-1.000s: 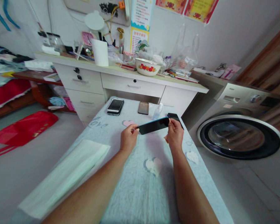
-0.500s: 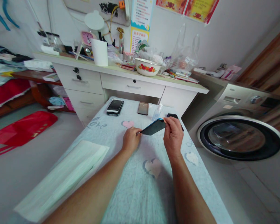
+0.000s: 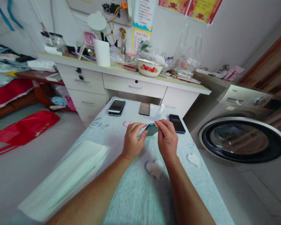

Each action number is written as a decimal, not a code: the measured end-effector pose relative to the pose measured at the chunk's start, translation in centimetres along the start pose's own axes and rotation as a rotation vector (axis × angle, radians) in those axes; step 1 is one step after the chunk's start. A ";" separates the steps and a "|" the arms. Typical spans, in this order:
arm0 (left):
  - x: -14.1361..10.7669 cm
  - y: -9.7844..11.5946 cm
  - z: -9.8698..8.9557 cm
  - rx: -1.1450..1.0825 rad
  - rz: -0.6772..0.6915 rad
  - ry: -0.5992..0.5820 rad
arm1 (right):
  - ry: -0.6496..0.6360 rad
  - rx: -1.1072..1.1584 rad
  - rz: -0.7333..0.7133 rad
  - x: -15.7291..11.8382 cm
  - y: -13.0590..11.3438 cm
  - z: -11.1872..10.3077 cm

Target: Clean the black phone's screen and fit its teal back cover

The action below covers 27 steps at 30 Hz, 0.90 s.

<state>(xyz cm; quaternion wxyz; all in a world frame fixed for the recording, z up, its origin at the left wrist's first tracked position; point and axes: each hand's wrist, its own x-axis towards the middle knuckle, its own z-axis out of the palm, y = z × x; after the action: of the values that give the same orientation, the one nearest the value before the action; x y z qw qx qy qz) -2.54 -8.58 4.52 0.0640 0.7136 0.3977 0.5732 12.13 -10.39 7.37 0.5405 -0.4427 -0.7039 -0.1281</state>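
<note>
Fingers of the right hand point(image 3: 168, 137) pinch the phone point(image 3: 152, 130) at two o'clock. The left hand point(image 3: 134, 140), thumb and forefinger parted, touches its nine-o'clock side.

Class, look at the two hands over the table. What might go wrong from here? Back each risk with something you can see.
The blue-edged phone is tilted between the fingertips of the left hand and right hand, so it could slip.

The clear bottle stands just beyond the right fingers; a careless movement might tip it.

The dark phone lies near the table's right edge, so a nudge might push it off.
</note>
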 end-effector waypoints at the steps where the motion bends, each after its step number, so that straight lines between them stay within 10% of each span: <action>1: 0.0 0.1 0.0 0.004 0.008 0.005 | 0.001 -0.004 -0.004 0.0 -0.1 0.0; 27: 0.3 0.1 0.0 0.055 0.016 0.008 | -0.020 -0.044 -0.058 -0.5 -0.9 0.2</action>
<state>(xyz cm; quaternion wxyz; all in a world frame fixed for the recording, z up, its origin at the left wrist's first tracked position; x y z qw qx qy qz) -2.50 -8.50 4.79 0.0385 0.7160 0.4078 0.5654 11.36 -10.99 7.17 0.5199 -0.4350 -0.7187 -0.1547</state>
